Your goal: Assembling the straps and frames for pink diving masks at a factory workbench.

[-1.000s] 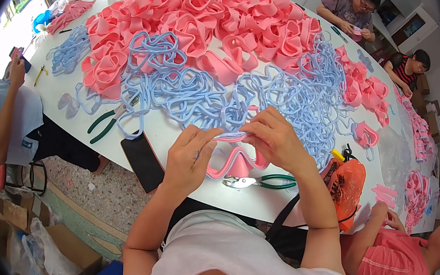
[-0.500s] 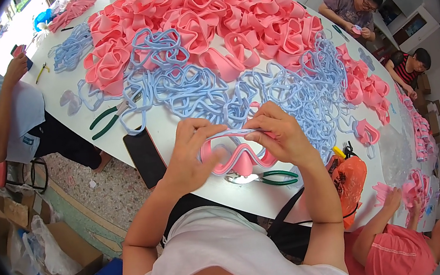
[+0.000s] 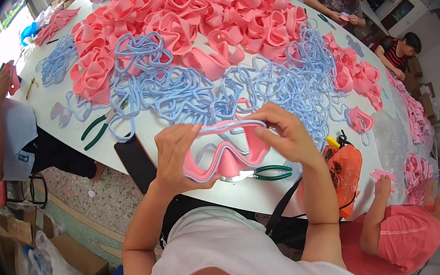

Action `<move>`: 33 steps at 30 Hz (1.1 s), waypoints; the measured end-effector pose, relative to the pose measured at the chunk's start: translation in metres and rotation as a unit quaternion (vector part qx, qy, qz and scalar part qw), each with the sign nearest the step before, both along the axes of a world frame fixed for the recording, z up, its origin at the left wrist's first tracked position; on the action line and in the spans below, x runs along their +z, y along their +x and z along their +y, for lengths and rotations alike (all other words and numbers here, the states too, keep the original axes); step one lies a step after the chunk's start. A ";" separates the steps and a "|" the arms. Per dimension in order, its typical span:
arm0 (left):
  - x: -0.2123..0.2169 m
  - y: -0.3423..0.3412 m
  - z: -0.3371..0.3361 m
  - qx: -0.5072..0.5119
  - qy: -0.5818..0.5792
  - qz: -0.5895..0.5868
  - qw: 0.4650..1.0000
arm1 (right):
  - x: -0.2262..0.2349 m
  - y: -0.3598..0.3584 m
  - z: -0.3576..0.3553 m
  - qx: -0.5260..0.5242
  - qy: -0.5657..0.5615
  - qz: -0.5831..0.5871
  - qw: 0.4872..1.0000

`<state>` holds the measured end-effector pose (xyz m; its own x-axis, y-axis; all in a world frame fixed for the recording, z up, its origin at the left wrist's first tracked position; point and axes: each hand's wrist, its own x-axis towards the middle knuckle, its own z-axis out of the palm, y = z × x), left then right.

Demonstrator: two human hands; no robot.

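Note:
Between my two hands is a pink diving-mask skirt (image 3: 228, 165) with a nose pocket and a light-blue frame fitted along its rim. My left hand (image 3: 174, 159) grips its left side, fingers at the top and palm beside the lower edge. At the upper right corner, my right hand (image 3: 288, 135) pinches the rim between thumb and fingers. Part of the left side is hidden behind my left fingers. Below the skirt, green-handled pliers (image 3: 273, 173) lie on the white table (image 3: 211, 198). A tangled pile of light-blue frames (image 3: 186, 92) lies just beyond my hands.
A big heap of pink skirts (image 3: 181, 9) covers the far table. At left lie other green-handled pliers (image 3: 97, 132) and a black phone (image 3: 136, 164); at right, an orange bag (image 3: 345, 175). Several co-workers sit around, one in a red shirt (image 3: 396, 234) close on my right.
The skirt has tipped so its opening shows more fully. My left hand has shifted from the upper rim to the left side, and my hands are further apart. The whole view has shifted slightly.

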<state>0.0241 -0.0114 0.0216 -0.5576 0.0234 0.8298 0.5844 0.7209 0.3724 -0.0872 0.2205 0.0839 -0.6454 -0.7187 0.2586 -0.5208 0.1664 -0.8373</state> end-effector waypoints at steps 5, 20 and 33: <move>-0.018 -0.004 0.005 -0.016 -0.023 -0.069 0.997 | -0.034 0.010 0.002 -0.107 0.014 0.020 0.994; -0.034 0.000 -0.007 0.029 0.136 -0.178 0.974 | -0.092 0.037 0.099 -0.332 0.458 0.173 0.806; -0.044 0.018 -0.010 0.026 0.145 -0.175 0.974 | -0.122 0.029 0.086 -0.357 0.559 0.175 0.727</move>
<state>0.0423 -0.0209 -0.0225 -0.8012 -0.2188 0.5570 0.3512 0.5816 0.7337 -0.0586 0.3062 -0.0385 -0.9929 -0.1188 0.0081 -0.1150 0.9745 0.1927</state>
